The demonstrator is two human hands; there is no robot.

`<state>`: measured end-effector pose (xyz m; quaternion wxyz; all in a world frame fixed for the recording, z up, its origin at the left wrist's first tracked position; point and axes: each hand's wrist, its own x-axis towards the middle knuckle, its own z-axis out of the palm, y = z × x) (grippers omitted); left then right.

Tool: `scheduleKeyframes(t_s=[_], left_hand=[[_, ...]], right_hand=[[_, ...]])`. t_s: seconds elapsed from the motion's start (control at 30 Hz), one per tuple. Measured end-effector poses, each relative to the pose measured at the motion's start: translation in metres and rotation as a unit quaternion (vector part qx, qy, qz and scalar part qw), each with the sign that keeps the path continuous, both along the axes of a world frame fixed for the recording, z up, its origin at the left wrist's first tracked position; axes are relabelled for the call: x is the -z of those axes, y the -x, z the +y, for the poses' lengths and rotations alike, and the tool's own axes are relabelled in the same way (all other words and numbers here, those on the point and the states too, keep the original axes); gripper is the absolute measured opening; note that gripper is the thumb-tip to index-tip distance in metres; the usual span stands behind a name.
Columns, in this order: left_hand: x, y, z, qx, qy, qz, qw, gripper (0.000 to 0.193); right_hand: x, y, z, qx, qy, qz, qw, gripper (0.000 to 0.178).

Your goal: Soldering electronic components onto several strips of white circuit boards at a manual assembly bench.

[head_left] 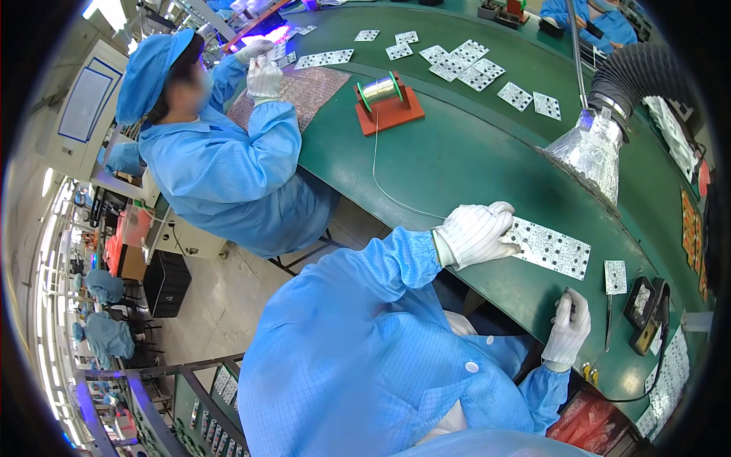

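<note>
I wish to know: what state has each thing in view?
Long white black-spotted circuit panel, lying on green table
White-gloved left hand, bent at the panel's left end, grip unclear
White-gloved right hand, curled, nothing visibly held
Green-flanged silver wire spool, on red stand, partly unwound
Silver foil funnel hood, joined to black corrugated hose
Small white square circuit board, apart from the panel

- Left hand (478, 234): gloved in striped white; fingers at the left end of a white circuit-board panel (554, 250) on the green tabletop (449, 156).
- Solder wire (374, 156): runs from the spool (380, 90) on its red-brown stand (407, 113) to the left hand.
- Right hand (567, 329): gloved, fingers curled, near the tabletop's edge.
- Small circuit board (615, 277): right of the panel.
- Foil-covered duct nozzle (592, 151): beyond the panel.
- Co-worker (217, 171): at left, blue-capped.
</note>
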<state>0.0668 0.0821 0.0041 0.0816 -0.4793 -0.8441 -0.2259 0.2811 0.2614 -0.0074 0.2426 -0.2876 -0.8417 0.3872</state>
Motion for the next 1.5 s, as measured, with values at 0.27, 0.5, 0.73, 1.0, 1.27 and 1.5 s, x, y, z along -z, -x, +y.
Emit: scheduleKeyframes(t_s=[0.27,0.5,0.73,1.0,1.27,1.5], left_hand=[[0.0018,-0.0008,-0.0005,0.006,-0.005,0.007,1.000,0.043],[0.0008,-0.0008,-0.0001,0.005,0.001,0.001,1.000,0.043],[0.0002,-0.0001,-0.0004,0.002,0.010,-0.001,1.000,0.043],[0.0021,-0.0005,-0.0009,0.008,-0.009,0.018,1.000,0.042],[0.0008,0.0002,-0.0002,0.018,-0.004,-0.006,1.000,0.044],[0.0018,0.0006,-0.0008,0.026,0.001,-0.015,1.000,0.044]], right_hand=[[0.0087,-0.0019,0.0043,-0.006,-0.037,0.014,0.999,0.021],[0.0090,-0.0018,0.0049,-0.007,-0.029,0.016,0.999,0.020],[0.0061,-0.0008,0.0028,-0.002,-0.020,0.023,1.000,0.019],[0.0036,-0.0006,0.0015,-0.007,0.000,0.008,1.000,0.019],[0.0040,-0.0002,0.0013,-0.003,-0.009,-0.002,1.000,0.019],[0.0063,-0.0011,0.0023,-0.008,-0.038,0.009,0.999,0.018]])
